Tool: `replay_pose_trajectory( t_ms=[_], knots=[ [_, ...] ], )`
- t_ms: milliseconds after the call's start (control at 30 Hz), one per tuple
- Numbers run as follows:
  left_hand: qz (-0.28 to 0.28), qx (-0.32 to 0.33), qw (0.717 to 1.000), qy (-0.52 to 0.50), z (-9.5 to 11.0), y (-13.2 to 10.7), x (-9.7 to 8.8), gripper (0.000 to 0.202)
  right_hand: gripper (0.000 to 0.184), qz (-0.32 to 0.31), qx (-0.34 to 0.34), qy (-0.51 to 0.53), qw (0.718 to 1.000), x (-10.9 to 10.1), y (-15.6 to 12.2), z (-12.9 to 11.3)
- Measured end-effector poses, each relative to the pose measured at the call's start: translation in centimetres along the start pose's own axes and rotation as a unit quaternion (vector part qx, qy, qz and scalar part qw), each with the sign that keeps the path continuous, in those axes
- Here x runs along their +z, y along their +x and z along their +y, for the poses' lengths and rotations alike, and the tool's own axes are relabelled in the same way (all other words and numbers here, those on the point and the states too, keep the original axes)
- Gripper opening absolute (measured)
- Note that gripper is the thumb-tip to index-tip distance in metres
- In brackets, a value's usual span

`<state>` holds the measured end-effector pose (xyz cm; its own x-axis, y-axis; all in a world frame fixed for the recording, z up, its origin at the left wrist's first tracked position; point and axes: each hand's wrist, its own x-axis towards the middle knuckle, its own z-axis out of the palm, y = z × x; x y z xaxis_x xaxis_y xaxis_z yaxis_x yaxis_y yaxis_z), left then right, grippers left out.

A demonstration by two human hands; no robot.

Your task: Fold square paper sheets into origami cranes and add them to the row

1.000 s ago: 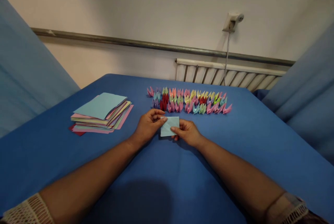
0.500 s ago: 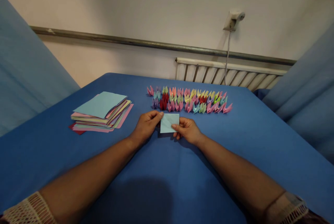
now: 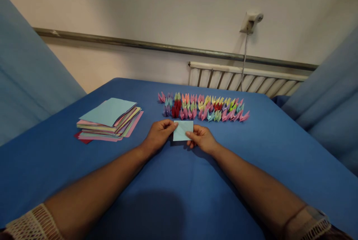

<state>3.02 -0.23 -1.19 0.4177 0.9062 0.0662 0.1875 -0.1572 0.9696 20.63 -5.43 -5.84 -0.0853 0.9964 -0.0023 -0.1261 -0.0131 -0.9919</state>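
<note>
A small folded light blue paper (image 3: pixel 182 129) is held just above the blue table (image 3: pixel 173 191). My left hand (image 3: pixel 159 134) pinches its upper left corner with thumb and fingers closed. My right hand (image 3: pixel 201 138) pinches its lower right edge. Just behind the paper lie rows of several small folded paper pieces (image 3: pixel 203 107) in pink, red, yellow, green and blue.
A stack of coloured paper sheets (image 3: pixel 108 120), light blue on top, lies at the left. A metal rail (image 3: pixel 140 45) and a white slatted rack (image 3: pixel 246 78) run along the wall behind. Blue curtains (image 3: pixel 25 79) hang on both sides.
Both hands have lifted the paper slightly away from me, toward the rows of folded pieces. My left fingers shifted to its upper corner.
</note>
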Motion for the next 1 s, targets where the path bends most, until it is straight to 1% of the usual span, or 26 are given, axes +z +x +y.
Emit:
replay_pose_trajectory(
  t_ms=[67, 167, 233, 400, 567, 700, 767, 867, 900, 933, 1000],
  knots=[
    [-0.024, -0.009, 1.000, -0.008, -0.2, 0.1, 0.0, 0.035, 0.034, 0.013, -0.006, 0.003, 1.000, -0.1, 0.1, 0.0],
    [-0.093, -0.032, 0.995, -0.017, -0.5, 0.1, 0.2, 0.031, 0.036, 0.037, -0.016, 0.012, 0.999, -0.2, 0.2, -0.1],
    [-0.115, -0.038, 0.993, -0.011, -0.6, 0.0, 0.3, 0.030, 0.037, 0.049, -0.022, 0.016, 0.998, -0.2, 0.3, -0.2],
    [-0.079, -0.036, 0.996, 0.003, -0.3, 0.0, 0.2, 0.026, 0.036, 0.069, -0.024, 0.016, 0.997, -0.3, 0.3, -0.4],
    [-0.071, -0.036, 0.997, 0.005, 0.1, 0.0, 0.0, 0.025, 0.035, 0.083, -0.026, 0.018, 0.996, -0.3, 0.2, -0.4],
    [-0.078, -0.038, 0.996, 0.002, -0.1, 0.0, -0.1, 0.023, 0.033, 0.090, -0.028, 0.018, 0.995, -0.3, 0.3, -0.5],
    [-0.073, -0.013, 0.997, -0.008, -0.3, 0.1, -0.2, 0.025, 0.034, 0.093, -0.028, 0.018, 0.995, -0.3, 0.2, -0.6],
    [-0.072, 0.064, 0.995, -0.018, -0.3, -0.1, -0.4, 0.051, 0.035, 0.090, -0.028, 0.017, 0.995, -0.5, 0.1, -0.9],
    [-0.077, 0.088, 0.993, -0.009, -0.2, -0.1, -0.5, 0.055, 0.035, 0.087, -0.030, 0.018, 0.996, -0.6, 0.0, -1.0],
    [-0.087, 0.107, 0.990, 0.011, -0.1, -0.2, -0.6, 0.053, 0.035, 0.082, -0.032, 0.022, 0.996, -0.7, -0.1, -1.0],
    [-0.107, 0.128, 0.984, 0.065, 0.1, -0.4, -0.7, 0.043, 0.035, 0.073, -0.038, 0.033, 0.996, -0.9, -0.2, -1.0]
  ],
)
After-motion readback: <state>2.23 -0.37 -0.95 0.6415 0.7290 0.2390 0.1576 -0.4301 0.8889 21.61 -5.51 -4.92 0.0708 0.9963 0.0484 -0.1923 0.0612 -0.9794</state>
